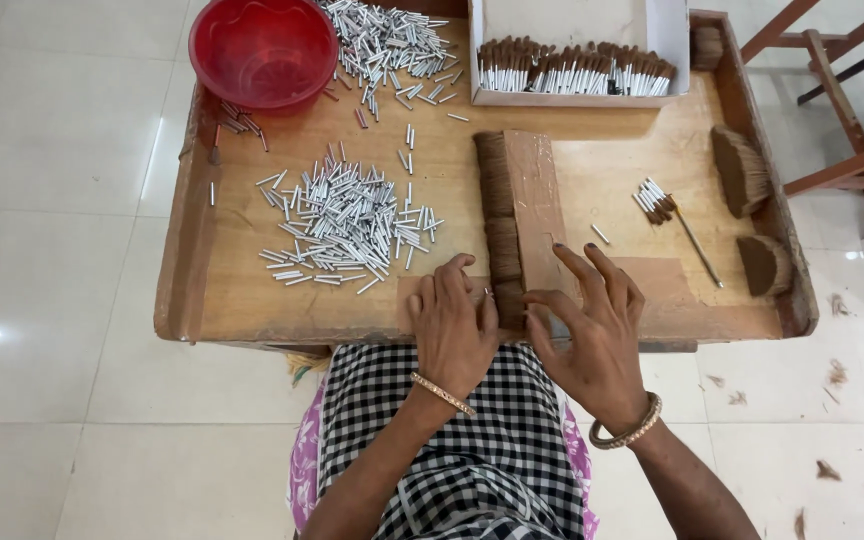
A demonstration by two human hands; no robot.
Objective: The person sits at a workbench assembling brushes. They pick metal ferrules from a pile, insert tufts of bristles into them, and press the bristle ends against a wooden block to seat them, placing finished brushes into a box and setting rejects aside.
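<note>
A row of brown bristle fibre [500, 225] lies against the left side of a flat wooden block [536, 200] on the wooden work table [252, 300]. My left hand [452, 325] rests at the near end of the fibre row, fingers curled onto it. Just to its right, my right hand [592, 320] spreads its fingers over the block's near end, thumb touching the fibre. A pile of small silver metal tubes [337, 225] lies to the left of my left hand.
A red plastic bowl [262, 50] stands at the far left, more silver tubes [387, 40] beside it. A white box [577, 50] holds finished brush heads. Fibre bundles [742, 170] and a thin stick [697, 245] lie at the right. Wooden furniture [842, 90] stands beyond the table.
</note>
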